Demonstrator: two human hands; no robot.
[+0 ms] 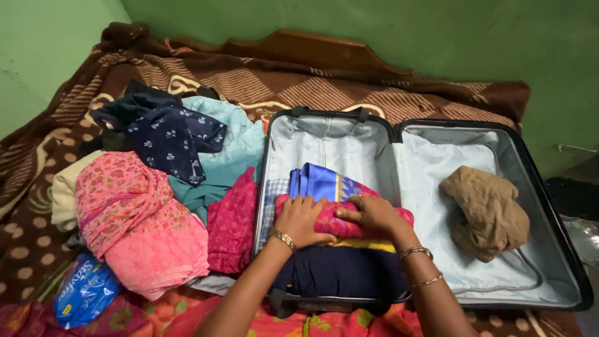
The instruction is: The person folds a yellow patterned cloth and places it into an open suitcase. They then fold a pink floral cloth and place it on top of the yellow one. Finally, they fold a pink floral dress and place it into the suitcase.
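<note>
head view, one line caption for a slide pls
Both hands, left and right, press a folded pink garment into an open suitcase on a bed.

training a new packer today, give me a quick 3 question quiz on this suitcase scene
1. True or false: both hands rest on the pink folded cloth in the suitcase.
2. Which lies alone in the right half of the case? A) brown bundled garment B) blue packet C) dark floral cloth
3. Fill in: the left hand wears a ____ on its wrist.

Key
1. True: the right hand presses it too.
2. A, the brown bundled garment.
3. Watch, gold-coloured.
</note>
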